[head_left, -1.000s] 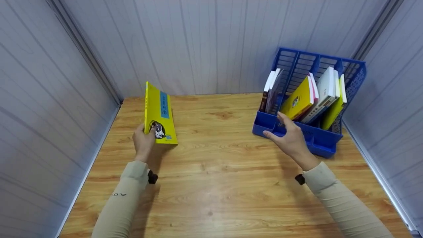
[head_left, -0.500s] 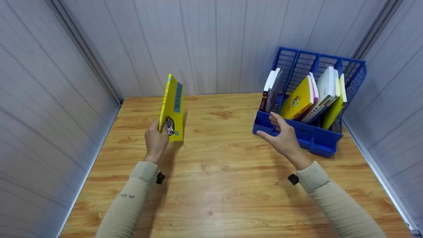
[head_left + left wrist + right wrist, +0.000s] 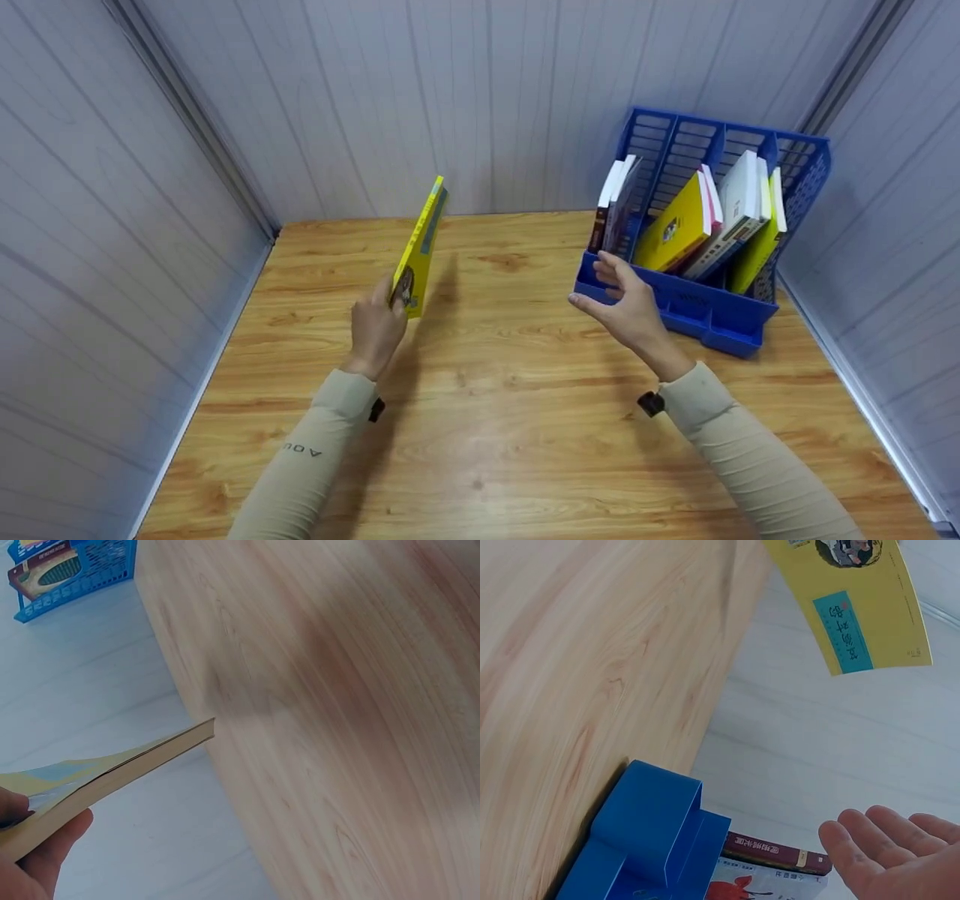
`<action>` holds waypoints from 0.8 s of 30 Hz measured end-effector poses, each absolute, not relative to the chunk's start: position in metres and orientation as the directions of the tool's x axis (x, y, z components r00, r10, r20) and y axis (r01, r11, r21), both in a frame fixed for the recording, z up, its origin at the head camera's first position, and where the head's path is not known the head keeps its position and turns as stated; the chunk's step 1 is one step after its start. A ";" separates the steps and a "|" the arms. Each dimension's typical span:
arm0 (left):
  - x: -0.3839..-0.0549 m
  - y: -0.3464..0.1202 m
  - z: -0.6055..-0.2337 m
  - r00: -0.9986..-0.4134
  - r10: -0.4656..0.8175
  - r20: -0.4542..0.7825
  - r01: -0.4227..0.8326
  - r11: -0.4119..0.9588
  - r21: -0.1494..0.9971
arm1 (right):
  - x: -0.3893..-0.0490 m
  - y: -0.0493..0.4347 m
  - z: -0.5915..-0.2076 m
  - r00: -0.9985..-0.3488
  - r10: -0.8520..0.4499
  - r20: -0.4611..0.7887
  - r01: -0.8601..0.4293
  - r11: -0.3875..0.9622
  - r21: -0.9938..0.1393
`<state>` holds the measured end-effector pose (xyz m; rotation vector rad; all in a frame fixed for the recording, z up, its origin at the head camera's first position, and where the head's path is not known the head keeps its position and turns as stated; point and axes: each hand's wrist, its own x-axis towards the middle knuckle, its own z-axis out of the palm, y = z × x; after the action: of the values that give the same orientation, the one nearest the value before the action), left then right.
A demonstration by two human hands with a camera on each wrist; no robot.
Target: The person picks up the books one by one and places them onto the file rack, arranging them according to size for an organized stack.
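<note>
My left hand (image 3: 377, 330) grips a thin yellow book (image 3: 421, 255) by its lower near end, thumb on one cover and fingers on the other. The book stands on edge, tilted right at the top, with its spine toward the head camera. In the right wrist view its yellow cover (image 3: 889, 622) shows a blue title label. My right hand (image 3: 626, 304) holds nothing; its fingers are spread and relaxed before the left front corner of a blue book rack (image 3: 720, 307). In the left wrist view, finger and thumb pinch the book's page block (image 3: 112, 780).
The rack holds several books: dark-spined ones (image 3: 611, 206) at left, a leaning yellow book (image 3: 675, 229), a thick white book (image 3: 731, 217) and a yellow-green one (image 3: 757, 247). Panel walls (image 3: 450, 105) close off the back and both sides of the wooden table (image 3: 480, 420).
My left hand has carried the yellow book to the right and turned it, so its cover shows less in the head view. My right hand has drifted slightly left along the rack.
</note>
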<state>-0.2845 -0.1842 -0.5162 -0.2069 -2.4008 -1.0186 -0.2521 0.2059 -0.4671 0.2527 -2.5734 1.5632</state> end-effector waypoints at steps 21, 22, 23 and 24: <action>-0.275 -0.154 -0.525 -0.619 0.207 0.758 0.587 0.763 0.272 | -0.260 0.189 -0.459 -0.984 -0.118 0.130 -0.161 0.306 -0.938; -0.275 -0.152 -0.525 -0.604 0.222 0.765 0.595 0.764 0.248 | -0.260 0.189 -0.459 -0.985 -0.119 0.125 -0.156 0.298 -0.942; -0.275 -0.150 -0.525 -0.590 0.236 0.772 0.601 0.767 0.224 | -0.261 0.188 -0.458 -0.985 -0.119 0.122 -0.152 0.290 -0.945; -0.275 -0.149 -0.524 -0.577 0.250 0.778 0.606 0.770 0.202 | -0.261 0.187 -0.458 -0.986 -0.119 0.118 -0.148 0.283 -0.948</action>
<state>-0.2750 -0.1486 -0.5242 -0.6348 -2.1830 -0.5854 -0.2614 0.1868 -0.4578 0.2592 -2.4967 1.8477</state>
